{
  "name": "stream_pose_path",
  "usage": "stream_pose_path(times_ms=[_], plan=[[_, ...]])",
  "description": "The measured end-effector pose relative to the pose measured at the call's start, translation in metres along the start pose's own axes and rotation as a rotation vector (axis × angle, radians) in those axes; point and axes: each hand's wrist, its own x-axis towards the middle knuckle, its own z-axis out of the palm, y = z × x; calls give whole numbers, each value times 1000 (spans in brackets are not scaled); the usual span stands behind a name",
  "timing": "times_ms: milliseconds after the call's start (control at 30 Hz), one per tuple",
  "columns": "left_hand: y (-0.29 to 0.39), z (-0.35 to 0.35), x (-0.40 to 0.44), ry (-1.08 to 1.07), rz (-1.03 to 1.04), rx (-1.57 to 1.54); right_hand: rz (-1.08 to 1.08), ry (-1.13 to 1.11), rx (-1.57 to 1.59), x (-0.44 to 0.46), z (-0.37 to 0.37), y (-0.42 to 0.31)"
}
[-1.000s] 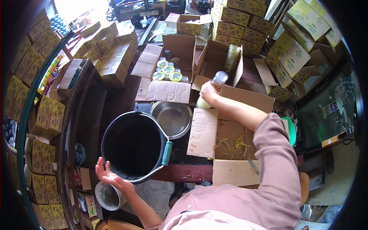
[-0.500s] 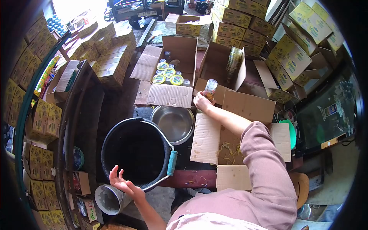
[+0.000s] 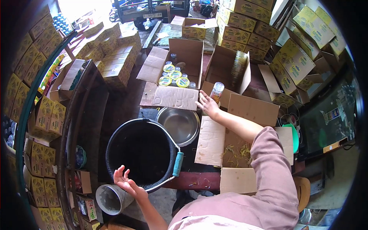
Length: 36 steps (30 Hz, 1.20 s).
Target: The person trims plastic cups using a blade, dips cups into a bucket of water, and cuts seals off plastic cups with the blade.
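Observation:
My right hand (image 3: 208, 105) reaches over the box flaps with its fingers apart. Just beside it stands a clear plastic container (image 3: 217, 90) with something orange low inside; the fingers no longer wrap it. An open carton (image 3: 185, 55) behind holds several clear cups with yellow printed lids (image 3: 174, 78). To its right, another carton (image 3: 219, 63) contains a tall stack of yellow-edged pieces (image 3: 239, 63). Near the front rim of a black bucket (image 3: 109, 149) my left hand (image 3: 129, 185) hovers, fingers loosely spread, holding nothing.
A steel basin (image 3: 178, 122) sits beside the bucket's teal handle grip (image 3: 178, 164). In front of me, an open box (image 3: 236, 147) has yellowish strands in it. A grey pail (image 3: 109, 200) stands at lower left. Stacked yellow cartons (image 3: 239, 28) rise at the back; shelving runs along the left.
My right hand has let go of the clear container and shifted left of it, fingers opening. The view has moved slightly. My left hand keeps about the same pose.

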Motion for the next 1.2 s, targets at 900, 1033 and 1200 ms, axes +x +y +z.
stream_pose_path(times_ms=[900,1033,1200], plan=[[14,-3,7,-66,-208,-233,812,-592,1200,195,77,64],[10,-5,9,-44,-188,-227,661,-616,1125,190,53,87],[7,-1,10,211,-136,-293,1049,-121,1332,212,70,102]])
